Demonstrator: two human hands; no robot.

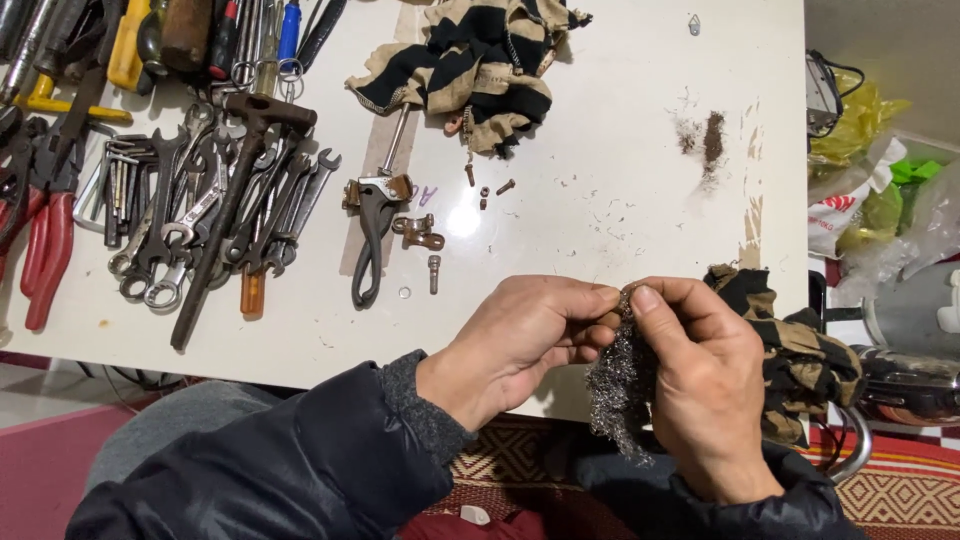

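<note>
Left hand (pixel 525 340) and right hand (pixel 700 385) both pinching steel wool wad (pixel 618 385) at lower centre, white table (pixel 620 190) above (spanner heap (pixel 210 210) upper left)

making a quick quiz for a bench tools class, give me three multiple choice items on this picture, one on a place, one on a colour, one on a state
1. Where does the heap of grey metal spanners lie on the white table?
A. left part
B. right edge
C. under the striped cloth

2. What colour are the handles of the pliers at the far left?
A. blue
B. red
C. green

3. What are the two hands doing with the grey steel wool pad?
A. both pinch it at its top
B. only one touches it
C. it lies loose on the table

Answers
1. A: the spanners are piled left of the black and tan striped cloth.
2. B: both long handles are red.
3. A: the left hand and right hand meet on the pad, held at the table's near edge.
</note>
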